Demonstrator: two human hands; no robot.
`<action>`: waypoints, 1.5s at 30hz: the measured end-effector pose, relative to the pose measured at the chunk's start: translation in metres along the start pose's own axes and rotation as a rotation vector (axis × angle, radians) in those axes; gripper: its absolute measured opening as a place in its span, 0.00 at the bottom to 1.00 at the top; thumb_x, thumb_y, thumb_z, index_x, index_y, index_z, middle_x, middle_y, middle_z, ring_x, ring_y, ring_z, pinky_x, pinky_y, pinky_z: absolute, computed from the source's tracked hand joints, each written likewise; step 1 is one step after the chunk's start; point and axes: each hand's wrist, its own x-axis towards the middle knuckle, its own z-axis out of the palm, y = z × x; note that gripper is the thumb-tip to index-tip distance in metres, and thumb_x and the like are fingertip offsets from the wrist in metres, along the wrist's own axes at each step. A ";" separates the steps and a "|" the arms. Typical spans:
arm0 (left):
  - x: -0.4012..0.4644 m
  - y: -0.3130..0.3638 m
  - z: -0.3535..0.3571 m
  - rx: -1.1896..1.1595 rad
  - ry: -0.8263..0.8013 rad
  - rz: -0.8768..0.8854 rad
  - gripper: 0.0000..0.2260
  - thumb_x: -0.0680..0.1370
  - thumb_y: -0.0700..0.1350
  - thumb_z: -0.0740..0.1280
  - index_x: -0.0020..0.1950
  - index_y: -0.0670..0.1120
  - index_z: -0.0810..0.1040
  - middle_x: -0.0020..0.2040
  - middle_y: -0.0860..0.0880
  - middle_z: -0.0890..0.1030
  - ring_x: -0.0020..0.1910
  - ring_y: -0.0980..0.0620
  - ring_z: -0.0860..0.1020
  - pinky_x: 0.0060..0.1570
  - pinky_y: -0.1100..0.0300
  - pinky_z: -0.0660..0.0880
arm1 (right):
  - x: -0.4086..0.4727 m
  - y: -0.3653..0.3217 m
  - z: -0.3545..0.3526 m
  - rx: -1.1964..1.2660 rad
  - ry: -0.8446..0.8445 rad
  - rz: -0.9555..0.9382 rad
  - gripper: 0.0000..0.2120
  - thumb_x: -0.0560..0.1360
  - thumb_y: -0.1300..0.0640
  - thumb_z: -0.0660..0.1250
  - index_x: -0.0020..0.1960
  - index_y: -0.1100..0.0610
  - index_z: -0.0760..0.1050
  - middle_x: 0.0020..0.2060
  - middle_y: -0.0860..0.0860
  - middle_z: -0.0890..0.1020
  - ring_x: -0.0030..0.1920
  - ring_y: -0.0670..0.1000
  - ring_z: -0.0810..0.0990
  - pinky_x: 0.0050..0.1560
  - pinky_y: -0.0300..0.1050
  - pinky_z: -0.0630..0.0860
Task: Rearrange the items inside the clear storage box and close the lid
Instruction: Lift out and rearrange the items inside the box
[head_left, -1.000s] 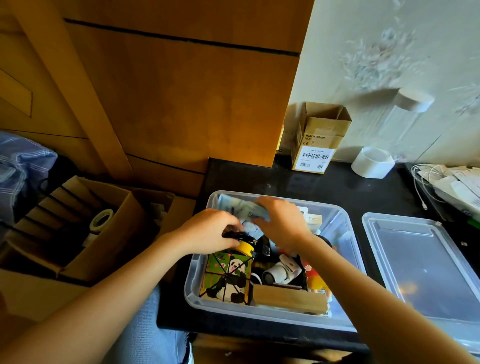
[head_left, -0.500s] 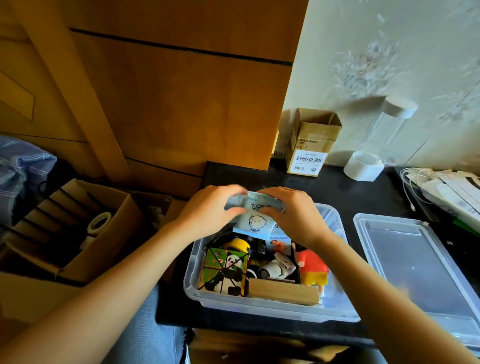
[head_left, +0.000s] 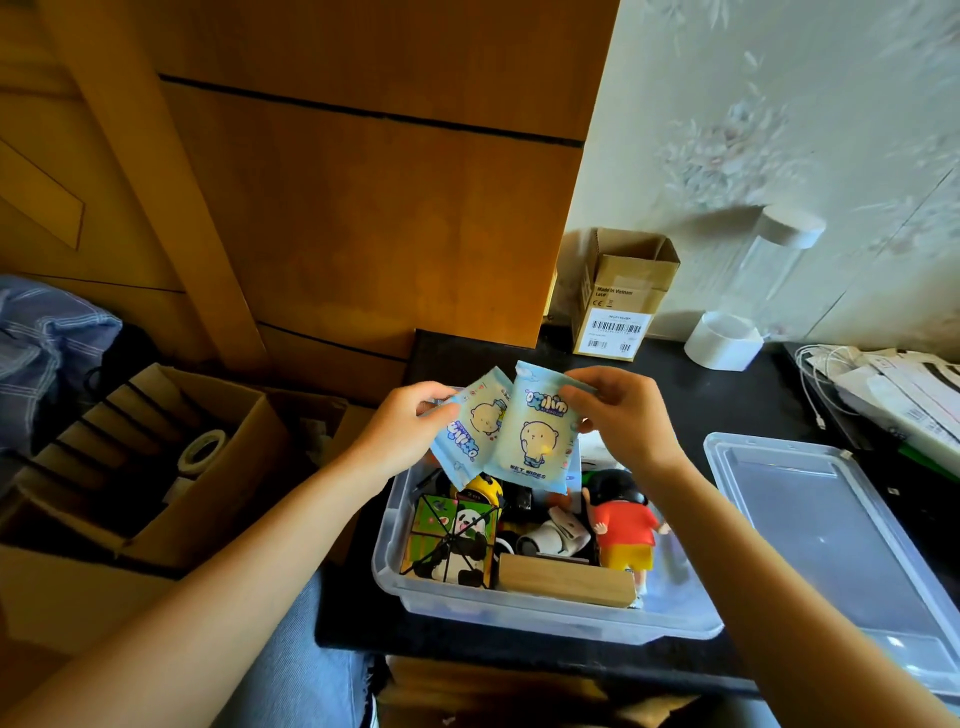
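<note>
The clear storage box (head_left: 545, 616) stands open on the black table, holding a panda-print cube (head_left: 457, 538), a wooden block (head_left: 566, 587), a red-shirted figurine (head_left: 626, 530), a small white camera-like object (head_left: 553, 535) and other small items. Above its far end I hold up two light-blue wet-wipe packets. My left hand (head_left: 400, 431) pinches the left packet (head_left: 470, 428) by its upper edge. My right hand (head_left: 623, 415) pinches the right packet (head_left: 537, 431) at its top corner. The clear lid (head_left: 831, 545) lies flat on the table to the right of the box.
A small open cardboard box (head_left: 623, 296), a white tape roll (head_left: 724, 340) and a tall clear jar (head_left: 769, 270) stand at the table's back. Cables and papers (head_left: 893, 384) lie far right. A carton with a tape roll (head_left: 156, 457) sits on the floor left, by wooden panels.
Both hands have lifted the wet-wipe packets up out of the box's far end. The packets are now fanned apart, one in each hand, with their printed fronts showing.
</note>
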 end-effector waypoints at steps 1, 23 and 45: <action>-0.001 0.000 0.002 -0.039 -0.007 -0.024 0.08 0.81 0.40 0.61 0.58 0.45 0.75 0.48 0.45 0.81 0.46 0.50 0.80 0.43 0.54 0.80 | 0.000 -0.001 0.000 0.046 -0.008 0.016 0.02 0.75 0.63 0.67 0.45 0.58 0.78 0.38 0.49 0.83 0.34 0.42 0.82 0.32 0.33 0.77; -0.009 0.009 0.003 -0.016 -0.017 0.077 0.05 0.71 0.43 0.74 0.44 0.48 0.81 0.38 0.54 0.81 0.37 0.55 0.80 0.33 0.66 0.74 | -0.011 -0.030 0.017 -0.131 -0.433 -0.169 0.02 0.72 0.62 0.70 0.42 0.56 0.80 0.36 0.48 0.82 0.36 0.39 0.80 0.38 0.31 0.75; -0.031 -0.004 0.037 -0.603 -0.361 -0.317 0.17 0.64 0.43 0.75 0.52 0.48 0.80 0.49 0.44 0.84 0.49 0.44 0.82 0.48 0.48 0.79 | -0.009 -0.008 0.061 -0.009 -0.048 -0.168 0.03 0.75 0.60 0.67 0.43 0.53 0.77 0.39 0.47 0.81 0.40 0.45 0.82 0.37 0.37 0.79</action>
